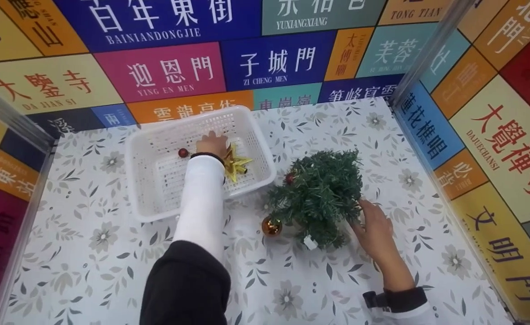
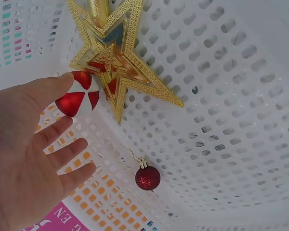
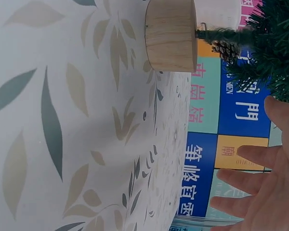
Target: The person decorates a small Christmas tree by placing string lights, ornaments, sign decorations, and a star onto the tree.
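Observation:
In the left wrist view my left hand [image 2: 29, 144] pinches a red-and-white striped bauble [image 2: 78, 95], its thumb on the near side. The head view has this hand [image 1: 211, 145] inside the white basket [image 1: 156, 216], the bauble hidden there. Beside the bauble lies a gold star tree topper [image 2: 130, 72], and a small glittery red bauble [image 2: 148, 178] sits lower down. My right hand [image 1: 375, 232] is at the right side of a small artificial Christmas tree [image 1: 321, 194]. Its fingers [image 3: 250, 180] are spread, the thumb close to the green branches [image 3: 279, 53].
A shiny gold bauble [image 1: 272, 226] hangs at the tree's lower left, and a red bauble [image 1: 289, 178] sits higher among the branches. The tree's round wooden base [image 3: 171, 36] stands on the leaf-patterned tabletop [image 1: 287, 293]. Printed panels [image 1: 156, 74] enclose the back and sides.

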Demonstrator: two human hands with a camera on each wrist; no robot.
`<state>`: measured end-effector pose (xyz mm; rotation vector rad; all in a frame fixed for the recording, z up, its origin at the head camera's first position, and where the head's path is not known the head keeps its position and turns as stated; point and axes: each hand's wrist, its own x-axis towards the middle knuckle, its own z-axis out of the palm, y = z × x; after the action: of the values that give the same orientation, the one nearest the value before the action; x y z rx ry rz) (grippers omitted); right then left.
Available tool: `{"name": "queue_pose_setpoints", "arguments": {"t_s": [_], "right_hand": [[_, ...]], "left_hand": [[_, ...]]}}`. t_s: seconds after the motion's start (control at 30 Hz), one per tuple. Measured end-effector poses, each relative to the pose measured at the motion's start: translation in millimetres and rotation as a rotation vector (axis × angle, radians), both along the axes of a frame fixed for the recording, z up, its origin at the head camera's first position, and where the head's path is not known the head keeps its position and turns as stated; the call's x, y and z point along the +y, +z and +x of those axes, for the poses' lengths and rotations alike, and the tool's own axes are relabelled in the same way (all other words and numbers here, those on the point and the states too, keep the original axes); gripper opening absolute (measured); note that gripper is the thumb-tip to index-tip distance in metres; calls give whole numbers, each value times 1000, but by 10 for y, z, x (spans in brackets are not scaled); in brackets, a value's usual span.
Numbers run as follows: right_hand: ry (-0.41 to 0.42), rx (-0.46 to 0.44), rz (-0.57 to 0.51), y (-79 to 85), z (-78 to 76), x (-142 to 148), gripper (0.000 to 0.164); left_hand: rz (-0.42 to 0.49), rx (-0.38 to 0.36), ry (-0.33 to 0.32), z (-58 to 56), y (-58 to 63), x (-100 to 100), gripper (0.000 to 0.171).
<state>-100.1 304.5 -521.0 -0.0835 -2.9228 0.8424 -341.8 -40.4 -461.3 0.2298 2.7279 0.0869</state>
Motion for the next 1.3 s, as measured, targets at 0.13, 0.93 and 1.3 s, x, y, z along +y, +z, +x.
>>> {"name": "queue_pose_setpoints", "arguments": {"t_s": [0.13, 0.93, 1.3], "right_hand": [[-3, -7, 5, 5, -3, 2, 52], [-19, 19, -58, 125, 14, -25, 50], [-196, 131, -206, 398, 144, -72, 39]], "left_hand": [[19, -57, -54, -87, -44, -23, 32], [255, -77, -71, -118, 61, -243, 30], [523, 232, -149, 474, 419, -178, 41]]}}
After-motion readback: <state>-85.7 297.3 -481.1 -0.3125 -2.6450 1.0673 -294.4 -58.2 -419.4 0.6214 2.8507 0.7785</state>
